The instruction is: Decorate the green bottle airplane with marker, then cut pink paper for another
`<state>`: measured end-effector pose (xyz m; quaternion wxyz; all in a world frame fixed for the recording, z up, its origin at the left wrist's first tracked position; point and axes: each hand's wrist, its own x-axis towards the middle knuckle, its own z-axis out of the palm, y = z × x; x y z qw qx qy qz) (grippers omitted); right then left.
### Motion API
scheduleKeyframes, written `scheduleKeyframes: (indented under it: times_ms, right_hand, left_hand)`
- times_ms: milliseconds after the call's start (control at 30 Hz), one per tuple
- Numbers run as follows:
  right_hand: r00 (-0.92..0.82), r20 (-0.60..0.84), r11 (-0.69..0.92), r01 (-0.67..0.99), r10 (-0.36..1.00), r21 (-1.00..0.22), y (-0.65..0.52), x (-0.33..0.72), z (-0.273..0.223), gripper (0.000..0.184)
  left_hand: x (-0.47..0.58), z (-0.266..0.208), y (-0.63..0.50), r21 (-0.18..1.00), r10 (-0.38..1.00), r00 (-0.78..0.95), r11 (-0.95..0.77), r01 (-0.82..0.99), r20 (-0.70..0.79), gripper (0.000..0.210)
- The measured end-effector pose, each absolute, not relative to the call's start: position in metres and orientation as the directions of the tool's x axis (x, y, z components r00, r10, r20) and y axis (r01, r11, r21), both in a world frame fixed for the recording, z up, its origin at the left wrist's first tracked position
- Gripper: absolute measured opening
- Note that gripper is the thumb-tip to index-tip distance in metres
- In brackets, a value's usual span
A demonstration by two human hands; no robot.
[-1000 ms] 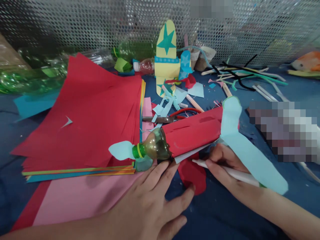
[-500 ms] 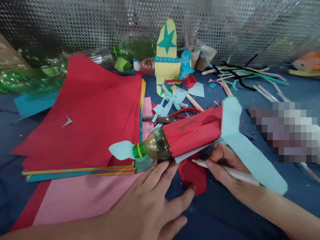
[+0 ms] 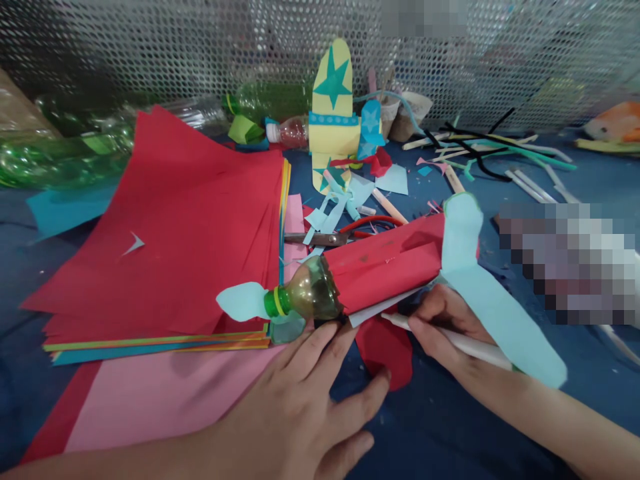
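A green plastic bottle [image 3: 313, 287] lies on its side, its body wrapped in red paper [image 3: 390, 267]. Pale blue paper pieces stick out by its cap, and a long pale blue strip [image 3: 515, 327] reaches from its base over my right wrist. My left hand [image 3: 320, 393] lies spread, fingertips against the bottle's near side and a white paper edge [image 3: 365, 315]. Closed around a white marker pen [image 3: 465, 343] is my right hand [image 3: 445, 327]; the pen tip points at the bottle's near lower side. Between my hands sits a red paper cutout [image 3: 385, 353], partly under my left fingers.
Stacked coloured paper [image 3: 210, 233] fills the left, with a pink sheet [image 3: 175, 400] below. Scissors [image 3: 320, 239] lie behind the bottle among paper scraps. A yellow paper-covered model [image 3: 333, 100], pipe cleaners [image 3: 490, 150] and more bottles [image 3: 275, 97] line the metal mesh.
My right hand and the marker pen have shifted slightly left and up. The long pale blue strip has moved a little left. My left hand stays in place.
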<state>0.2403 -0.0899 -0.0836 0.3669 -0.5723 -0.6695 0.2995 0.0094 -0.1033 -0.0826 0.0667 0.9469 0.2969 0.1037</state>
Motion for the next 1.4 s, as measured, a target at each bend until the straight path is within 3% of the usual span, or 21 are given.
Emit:
scheduleKeyframes:
  times_ms: [1067, 1400]
  right_hand:
    - [-0.056, 0.163, 0.165, 0.595, 0.985, -0.787, -0.090, 0.242, -0.083, 0.020]
    - [-0.168, 0.220, 0.277, 0.586, 0.961, -0.761, -0.097, 0.251, -0.090, 0.018]
  left_hand:
    - [0.009, -0.084, -0.098, 0.162, 0.546, 0.822, -0.837, 0.523, 0.163, 0.037]
    - [0.006, -0.093, -0.098, 0.141, 0.516, 0.823, -0.856, 0.497, 0.236, 0.040]
